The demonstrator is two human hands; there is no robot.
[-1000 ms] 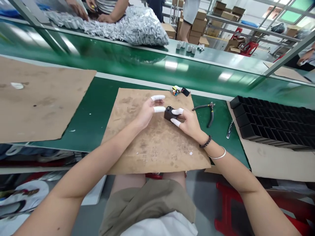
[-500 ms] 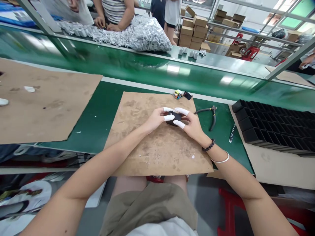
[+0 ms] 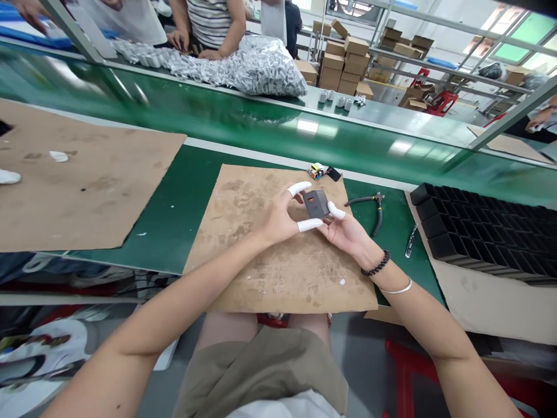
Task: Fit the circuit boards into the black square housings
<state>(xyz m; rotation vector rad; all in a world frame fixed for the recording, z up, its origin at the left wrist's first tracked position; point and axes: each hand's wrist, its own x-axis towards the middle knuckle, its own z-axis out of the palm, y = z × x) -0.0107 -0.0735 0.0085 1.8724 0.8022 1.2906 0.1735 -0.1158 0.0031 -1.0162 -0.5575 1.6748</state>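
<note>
A small black plastic box-shaped housing (image 3: 317, 204) is held above the cardboard sheet, tilted, with an opening showing something orange inside. My right hand (image 3: 348, 233) grips it from the right, its thumb against the box's side and its fingers beneath. My left hand (image 3: 281, 216) is at the box's left, thumb and forefinger spread wide around it. The left thumb tip is close to the lower edge; whether it touches I cannot tell. White finger cots cover several fingertips. Behind the hands, a small circuit board (image 3: 317, 170) with a black piece (image 3: 333, 173) lies on the cardboard (image 3: 261, 267).
Black-handled cutting pliers (image 3: 378, 215) and a small metal-and-clear tool (image 3: 411, 240) lie on the green bench at right. Rows of black housings (image 3: 483, 232) stand beyond them. Another cardboard sheet (image 3: 100, 197) lies left. Co-workers sort white parts (image 3: 243, 67) across the partition.
The box has been turned so its opening shows. My left fingers have spread off it, while my right hand has rolled palm-up beneath it. The view has shifted slightly.
</note>
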